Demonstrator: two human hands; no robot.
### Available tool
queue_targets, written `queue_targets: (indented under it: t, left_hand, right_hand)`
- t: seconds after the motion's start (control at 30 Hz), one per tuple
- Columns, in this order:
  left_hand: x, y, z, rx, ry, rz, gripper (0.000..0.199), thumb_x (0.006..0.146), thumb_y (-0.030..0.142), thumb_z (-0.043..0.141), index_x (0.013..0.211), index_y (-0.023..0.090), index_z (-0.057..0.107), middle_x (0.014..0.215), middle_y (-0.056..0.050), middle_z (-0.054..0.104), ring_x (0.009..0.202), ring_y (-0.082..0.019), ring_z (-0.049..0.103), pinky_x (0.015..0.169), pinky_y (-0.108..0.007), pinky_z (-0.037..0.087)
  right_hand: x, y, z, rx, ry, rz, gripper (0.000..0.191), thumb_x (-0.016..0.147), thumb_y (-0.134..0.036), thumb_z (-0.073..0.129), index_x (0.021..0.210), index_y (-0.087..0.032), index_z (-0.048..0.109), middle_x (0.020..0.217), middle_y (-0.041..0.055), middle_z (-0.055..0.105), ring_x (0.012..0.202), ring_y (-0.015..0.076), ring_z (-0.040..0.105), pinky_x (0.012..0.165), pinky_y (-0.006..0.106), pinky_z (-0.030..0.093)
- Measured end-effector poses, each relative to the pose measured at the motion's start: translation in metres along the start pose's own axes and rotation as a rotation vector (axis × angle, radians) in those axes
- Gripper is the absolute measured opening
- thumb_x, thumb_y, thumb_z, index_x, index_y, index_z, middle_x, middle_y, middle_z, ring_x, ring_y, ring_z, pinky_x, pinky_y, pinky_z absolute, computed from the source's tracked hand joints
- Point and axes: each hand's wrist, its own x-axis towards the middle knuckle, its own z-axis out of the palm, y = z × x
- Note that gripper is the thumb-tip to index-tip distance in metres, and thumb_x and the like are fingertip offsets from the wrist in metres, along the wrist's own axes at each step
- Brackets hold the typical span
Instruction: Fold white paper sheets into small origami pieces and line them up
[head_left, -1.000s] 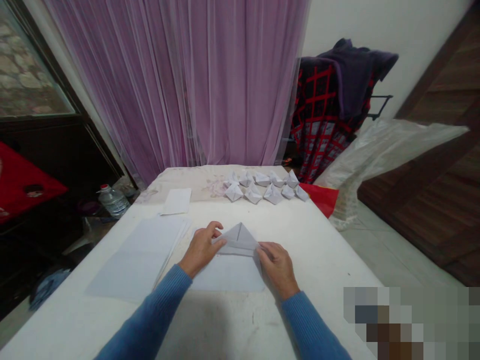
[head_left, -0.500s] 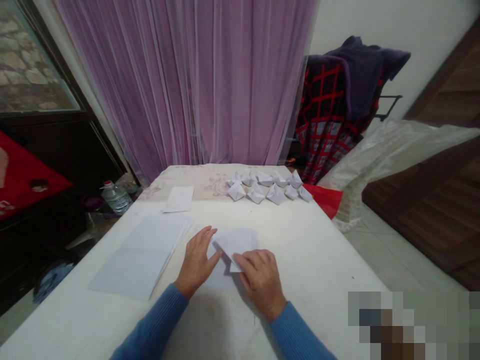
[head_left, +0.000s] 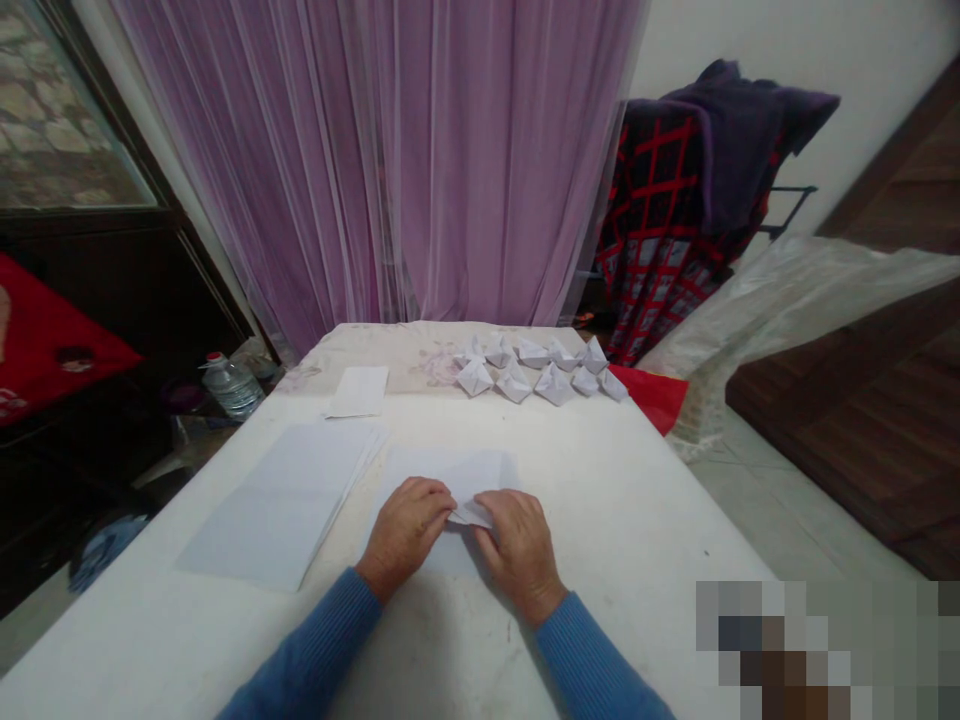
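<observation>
A small folded piece of white paper (head_left: 471,513) is held between my two hands, low over the table. Its left end is pinched by my left hand (head_left: 409,525), fingers closed. My right hand (head_left: 521,545) grips the right end with thumb and curled fingers. Much of the folded paper is hidden by the fingers. Beneath lies a flat white sheet (head_left: 450,465). A stack of white paper (head_left: 262,505) rests to the left of my left hand, with a smaller stack of paper (head_left: 360,391) behind it.
Several folded paper boats (head_left: 514,382) stand in two rows at the far right of the white table (head_left: 622,590). A red cloth or bag (head_left: 649,397) hangs by the right edge. On the left, off the table, is a plastic water bottle (head_left: 234,385). Purple curtains (head_left: 495,170) hang behind.
My left hand has moved right and closed on the folded paper, which it was apart from before. The paper has turned and now lies lower between both hands.
</observation>
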Motion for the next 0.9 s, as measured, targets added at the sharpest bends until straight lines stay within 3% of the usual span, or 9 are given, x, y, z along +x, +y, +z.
queue_targets:
  t: [0.13, 0.23, 0.33, 0.43, 0.5, 0.6, 0.77, 0.9]
  left_hand:
    - [-0.005, -0.029, -0.012, 0.108, -0.056, -0.036, 0.033, 0.075, 0.002, 0.051, 0.094, 0.022, 0.069, 0.101, -0.006, 0.067, 0.098, -0.020, 0.060, 0.087, -0.036, 0.050]
    - [-0.013, -0.060, -0.026, 0.233, -0.075, -0.104, 0.039, 0.077, 0.002, 0.047, 0.101, 0.023, 0.069, 0.110, -0.008, 0.067, 0.103, -0.024, 0.060, 0.089, -0.041, 0.050]
    - [-0.024, -0.074, -0.033, 0.270, -0.043, -0.183, 0.035, 0.085, 0.010, 0.043, 0.110, 0.022, 0.066, 0.112, -0.008, 0.068, 0.105, -0.023, 0.060, 0.093, -0.043, 0.049]
    - [-0.034, -0.064, -0.027, 0.252, -0.112, -0.174, 0.035, 0.090, 0.030, 0.048, 0.122, 0.021, 0.060, 0.124, -0.009, 0.064, 0.117, -0.025, 0.057, 0.099, -0.044, 0.046]
    - [-0.038, -0.051, -0.019, 0.255, -0.183, -0.138, 0.052, 0.085, 0.043, 0.058, 0.131, 0.020, 0.053, 0.137, -0.012, 0.056, 0.127, -0.028, 0.050, 0.104, -0.046, 0.042]
    - [-0.035, -0.039, -0.010, 0.273, -0.253, -0.139, 0.060, 0.082, 0.043, 0.062, 0.135, 0.019, 0.049, 0.144, -0.014, 0.048, 0.132, -0.031, 0.045, 0.108, -0.049, 0.037]
    - [-0.021, -0.040, -0.006, 0.252, -0.313, -0.174, 0.053, 0.085, 0.039, 0.057, 0.134, 0.019, 0.050, 0.142, -0.015, 0.050, 0.127, -0.029, 0.051, 0.108, -0.049, 0.037]
    - [-0.017, -0.043, -0.004, 0.232, -0.301, -0.156, 0.048, 0.086, 0.035, 0.055, 0.131, 0.019, 0.053, 0.139, -0.014, 0.053, 0.124, -0.028, 0.054, 0.106, -0.046, 0.040]
  right_hand:
    - [-0.005, 0.023, -0.004, -0.080, -0.070, 0.076, 0.047, 0.078, -0.005, 0.046, 0.122, -0.018, 0.053, 0.122, 0.0105, 0.062, 0.116, 0.0237, 0.052, 0.095, 0.040, 0.037]
    - [-0.011, 0.043, -0.006, -0.155, -0.046, 0.171, 0.047, 0.077, -0.005, 0.045, 0.120, -0.019, 0.055, 0.124, 0.0104, 0.061, 0.116, 0.0239, 0.053, 0.095, 0.041, 0.039]
    - [-0.016, 0.051, -0.004, -0.171, -0.048, 0.202, 0.043, 0.079, -0.009, 0.046, 0.119, -0.020, 0.057, 0.123, 0.0097, 0.063, 0.115, 0.0243, 0.054, 0.094, 0.042, 0.040]
    - [-0.015, 0.047, 0.000, -0.145, -0.117, 0.187, 0.042, 0.081, -0.012, 0.047, 0.120, -0.020, 0.058, 0.124, 0.0094, 0.062, 0.116, 0.0241, 0.054, 0.096, 0.041, 0.041]
    - [-0.010, 0.043, 0.002, -0.125, -0.190, 0.171, 0.045, 0.080, -0.012, 0.048, 0.123, -0.020, 0.057, 0.126, 0.0098, 0.061, 0.118, 0.0237, 0.054, 0.097, 0.041, 0.042]
    - [0.004, 0.045, 0.005, -0.106, -0.333, 0.134, 0.055, 0.074, -0.008, 0.050, 0.128, -0.020, 0.055, 0.131, 0.0099, 0.059, 0.122, 0.0235, 0.052, 0.099, 0.040, 0.043]
    - [0.035, 0.063, 0.022, -0.088, -0.570, 0.121, 0.071, 0.066, -0.003, 0.051, 0.134, -0.023, 0.051, 0.139, 0.0089, 0.053, 0.125, 0.0224, 0.051, 0.100, 0.040, 0.043]
    - [0.052, 0.073, 0.034, -0.057, -0.629, 0.207, 0.066, 0.070, -0.010, 0.053, 0.136, -0.020, 0.051, 0.134, 0.0113, 0.057, 0.120, 0.0234, 0.055, 0.098, 0.038, 0.045]
